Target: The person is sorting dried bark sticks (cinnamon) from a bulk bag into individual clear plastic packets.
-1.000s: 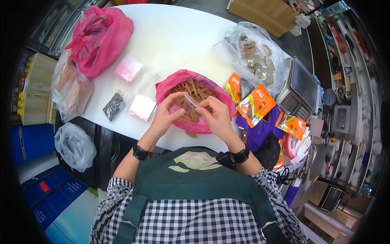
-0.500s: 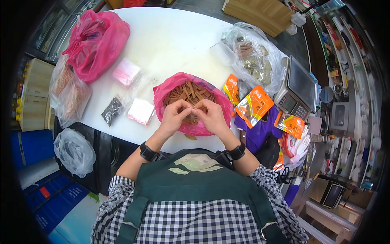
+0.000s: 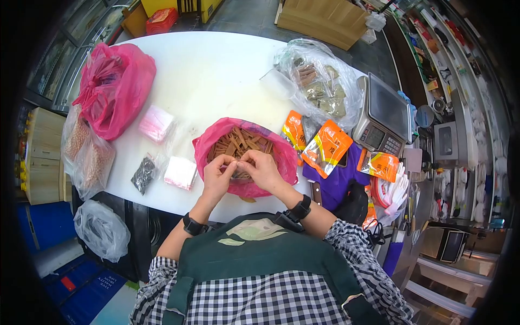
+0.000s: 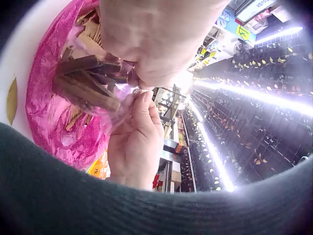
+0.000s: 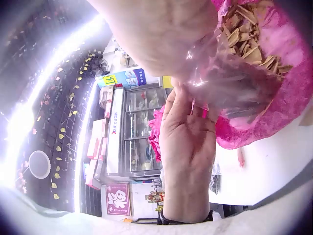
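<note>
Both hands pinch the top edge of a small clear plastic bag, which holds dark brown strips of cinnamon bark. Fingertips of the left hand and the right hand are close together at the bag's mouth. The bag hangs over an open pink plastic bag full of loose bark pieces. In the head view the hands hide most of the small bag.
To the left lie a packet of dark pieces, stacks of small bags and a knotted pink bag. On the right are orange pouches, a scale and a clear bag of dried leaves.
The fingertips have come together along the clear bag's mouth, from apart a second ago. The head view has shifted, so the table sits lower and further left in it.
</note>
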The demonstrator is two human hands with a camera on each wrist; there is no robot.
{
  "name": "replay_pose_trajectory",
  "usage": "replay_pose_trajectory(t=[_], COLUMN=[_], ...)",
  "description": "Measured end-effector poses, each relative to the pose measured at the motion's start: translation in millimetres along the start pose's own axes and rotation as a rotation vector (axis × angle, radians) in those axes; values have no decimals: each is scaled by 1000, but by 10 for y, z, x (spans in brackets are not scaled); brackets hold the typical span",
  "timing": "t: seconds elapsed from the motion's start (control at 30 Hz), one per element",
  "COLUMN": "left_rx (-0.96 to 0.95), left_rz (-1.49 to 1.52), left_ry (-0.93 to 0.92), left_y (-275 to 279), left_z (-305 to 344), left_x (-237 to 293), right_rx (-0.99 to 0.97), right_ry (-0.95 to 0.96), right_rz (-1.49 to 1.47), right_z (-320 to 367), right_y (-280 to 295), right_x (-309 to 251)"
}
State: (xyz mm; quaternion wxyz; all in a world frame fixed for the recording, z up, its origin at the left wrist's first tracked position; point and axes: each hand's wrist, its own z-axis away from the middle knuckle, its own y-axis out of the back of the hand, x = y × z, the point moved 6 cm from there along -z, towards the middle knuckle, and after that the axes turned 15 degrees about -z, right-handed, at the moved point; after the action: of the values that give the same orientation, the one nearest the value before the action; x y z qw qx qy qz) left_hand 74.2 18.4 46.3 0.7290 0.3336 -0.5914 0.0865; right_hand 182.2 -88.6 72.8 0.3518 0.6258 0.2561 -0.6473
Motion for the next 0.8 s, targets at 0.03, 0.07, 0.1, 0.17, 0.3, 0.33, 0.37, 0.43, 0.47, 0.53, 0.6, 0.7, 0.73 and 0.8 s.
replay_pose_trajectory(t=[0.03,0.07,0.1,0.17,0.3,0.33,0.37,0.43,0.47,0.53,0.6,0.7,0.73,0.8], left_rx=[0,22,45,63,77,79,79,126,123,-4,-40,-31,10,-8], left_rz=[0,-10,-20,-5,19,5,6,146,148,53,2,1,52,124], left_ry=[0,-2,-14,-33,-28,-3,-6,60,57,-15,-29,-34,-19,19], left_y=[-5,-2,0,-29,-18,-1,-4,13,8,-70,-60,-48,-33,-12], left_z=[34,38,0,19,-19,-7,-10,8,13,17,14,-7,-2,4], left_x=[-9,-25,-25,-100,-88,-69,-78,-153,-154,-111,-133,-218,-264,-205], right_rx=[-1,1,20,41,49,33,35,11,15,39,32,6,-12,-12], right_ry=[-6,-6,145,198,226,187,190,177,178,240,239,172,99,94], right_rz=[11,23,121,154,137,81,82,103,105,191,178,103,42,46], right_z=[17,14,1,38,6,3,-4,-1,8,43,57,19,11,18], right_y=[-16,-33,-57,-105,-90,-96,-77,-38,-30,-18,-48,-50,-55,-25], right_x=[15,10,-23,-19,-60,-42,-40,-17,-2,-10,-7,-8,20,64])
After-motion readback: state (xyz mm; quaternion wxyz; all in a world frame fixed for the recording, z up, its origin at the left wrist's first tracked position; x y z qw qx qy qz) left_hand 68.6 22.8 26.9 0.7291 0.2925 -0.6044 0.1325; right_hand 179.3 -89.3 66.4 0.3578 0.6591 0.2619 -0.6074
